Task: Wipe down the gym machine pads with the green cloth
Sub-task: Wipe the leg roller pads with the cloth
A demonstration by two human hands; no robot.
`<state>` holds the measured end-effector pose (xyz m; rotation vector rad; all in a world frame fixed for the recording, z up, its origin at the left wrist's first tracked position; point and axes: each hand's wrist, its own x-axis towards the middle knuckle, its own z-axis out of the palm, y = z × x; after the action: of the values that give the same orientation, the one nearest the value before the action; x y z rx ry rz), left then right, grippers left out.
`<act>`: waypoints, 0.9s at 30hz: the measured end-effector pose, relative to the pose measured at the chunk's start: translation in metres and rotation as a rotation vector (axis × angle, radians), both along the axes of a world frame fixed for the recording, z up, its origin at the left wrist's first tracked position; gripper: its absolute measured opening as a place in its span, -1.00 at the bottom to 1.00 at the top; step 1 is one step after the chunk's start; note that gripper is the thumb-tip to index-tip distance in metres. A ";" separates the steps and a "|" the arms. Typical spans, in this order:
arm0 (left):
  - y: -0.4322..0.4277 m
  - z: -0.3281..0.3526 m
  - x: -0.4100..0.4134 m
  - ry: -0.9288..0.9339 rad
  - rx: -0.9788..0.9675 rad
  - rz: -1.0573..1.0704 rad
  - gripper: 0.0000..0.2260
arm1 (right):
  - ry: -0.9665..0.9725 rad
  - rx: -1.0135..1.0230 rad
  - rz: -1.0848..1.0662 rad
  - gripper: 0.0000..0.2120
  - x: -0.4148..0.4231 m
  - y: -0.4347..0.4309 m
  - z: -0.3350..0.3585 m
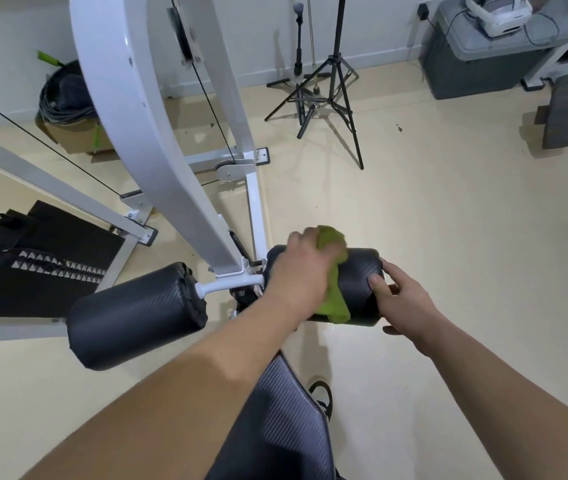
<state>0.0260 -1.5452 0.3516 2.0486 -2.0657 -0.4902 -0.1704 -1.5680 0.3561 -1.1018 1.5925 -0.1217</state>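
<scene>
Two black roller pads stick out from the white gym machine frame [157, 140]. On the right roller pad [358, 282] my left hand [301, 271] grips the green cloth [334, 268] and presses it on the pad's top; a strip of cloth hangs down the near side. My right hand [402, 303] holds that pad's right end, thumb on the front, fingers wrapped around the end face. The left roller pad [133, 313] is bare. A black seat pad [282, 427] lies below my arms.
A black weight stack [36, 261] sits at the left behind the frame's rails and cable. Black tripod stands [331, 81] rise on the beige floor behind the machine. A grey bin [476, 57] and a small bench pad [566, 109] are at the far right.
</scene>
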 end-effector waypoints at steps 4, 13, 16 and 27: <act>0.007 -0.016 0.069 0.067 0.075 0.431 -0.56 | -0.045 -0.039 -0.027 -0.55 0.005 0.007 -0.002; 0.019 0.013 -0.046 0.105 -0.014 0.041 -0.64 | -0.136 -0.049 -0.077 -0.62 -0.001 0.021 -0.002; 0.023 0.006 -0.015 0.064 0.007 0.031 -0.53 | -0.099 -0.039 -0.058 -0.72 -0.005 0.018 0.000; 0.038 -0.007 -0.003 0.145 -0.032 0.319 -0.63 | 0.001 0.000 -0.045 -0.71 -0.011 0.012 0.002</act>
<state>0.0226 -1.5075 0.3446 2.1956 -1.6150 -0.5261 -0.1811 -1.5560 0.3585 -1.0666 1.6181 -0.1512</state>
